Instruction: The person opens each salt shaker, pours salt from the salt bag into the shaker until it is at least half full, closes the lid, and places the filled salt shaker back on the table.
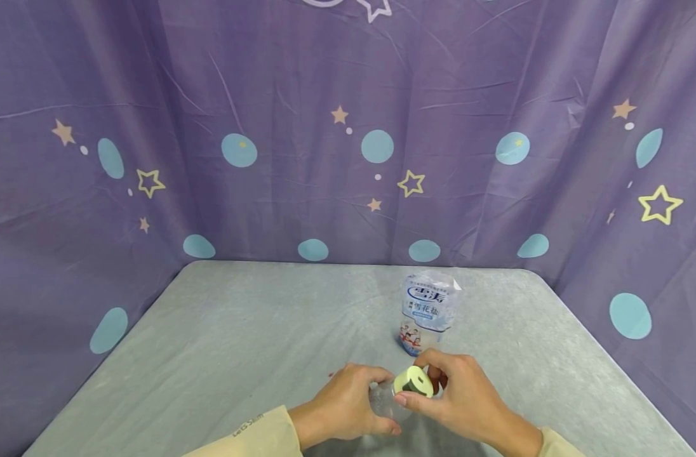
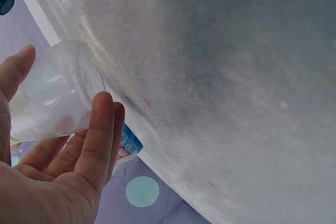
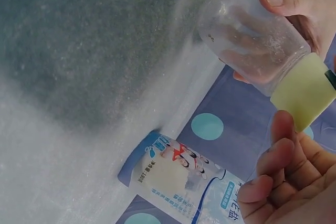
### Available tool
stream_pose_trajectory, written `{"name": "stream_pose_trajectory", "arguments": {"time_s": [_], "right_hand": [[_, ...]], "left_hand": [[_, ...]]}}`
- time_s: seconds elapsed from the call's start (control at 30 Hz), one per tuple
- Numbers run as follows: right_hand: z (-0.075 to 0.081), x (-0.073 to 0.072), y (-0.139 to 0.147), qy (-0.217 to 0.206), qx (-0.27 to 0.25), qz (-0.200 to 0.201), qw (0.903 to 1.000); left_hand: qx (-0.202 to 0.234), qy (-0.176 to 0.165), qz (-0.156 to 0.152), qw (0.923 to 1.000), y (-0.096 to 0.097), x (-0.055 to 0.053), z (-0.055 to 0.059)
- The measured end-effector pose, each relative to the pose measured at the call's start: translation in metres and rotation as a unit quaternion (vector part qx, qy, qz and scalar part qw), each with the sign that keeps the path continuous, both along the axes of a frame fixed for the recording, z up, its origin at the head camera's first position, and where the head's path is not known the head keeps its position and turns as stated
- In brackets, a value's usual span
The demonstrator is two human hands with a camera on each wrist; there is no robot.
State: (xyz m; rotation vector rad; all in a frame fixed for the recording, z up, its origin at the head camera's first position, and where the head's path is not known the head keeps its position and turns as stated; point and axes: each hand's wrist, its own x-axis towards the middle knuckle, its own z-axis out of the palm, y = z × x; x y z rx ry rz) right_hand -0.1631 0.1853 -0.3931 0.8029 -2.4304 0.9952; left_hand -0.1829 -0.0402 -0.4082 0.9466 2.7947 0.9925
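A clear shaker jar (image 1: pixel 384 401) with a pale yellow-green cap (image 1: pixel 418 379) is tilted above the table near its front. My left hand (image 1: pixel 346 401) holds the transparent body, thumb on one side and fingers on the other; the left wrist view shows the jar's round base (image 2: pixel 89 74) between them. With thumb and index finger my right hand (image 1: pixel 468 398) pinches the cap, which sits on the jar. Little seems to be inside, only a few specks and a whitish haze in the right wrist view. Behind the hands stands a salt bag (image 1: pixel 427 311), upright, blue and white.
A grey-white cloth covers the table (image 1: pixel 256 317). Purple curtains (image 1: pixel 302 127) with stars and blue dots enclose the back and both sides. In the left wrist view, a small dark object (image 2: pixel 6 2) shows at the upper left edge.
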Motion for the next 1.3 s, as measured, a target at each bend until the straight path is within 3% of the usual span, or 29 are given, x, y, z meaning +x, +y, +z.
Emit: {"name": "stream_pose_trajectory", "arguments": {"time_s": [0.37, 0.6, 0.93, 1.3], "right_hand": [[-0.0001, -0.0016, 0.0009, 0.025, 0.009, 0.027, 0.9993], [0.0017, -0.0009, 0.0029, 0.009, 0.013, 0.033, 0.9994], [0.0003, -0.0011, 0.005, 0.051, 0.008, 0.071, 0.9961], [-0.0004, -0.0007, 0.0078, 0.056, 0.017, 0.09, 0.9942]], "left_hand": [[0.019, 0.009, -0.014, 0.9997, 0.0, -0.0011, -0.0015], [0.027, 0.011, -0.017, 0.9994, 0.0001, -0.0018, -0.0014], [0.028, 0.03, -0.016, 0.999, 0.0001, -0.0011, -0.0024], [0.021, 0.005, -0.019, 0.9996, -0.0002, -0.0017, -0.001]]}}
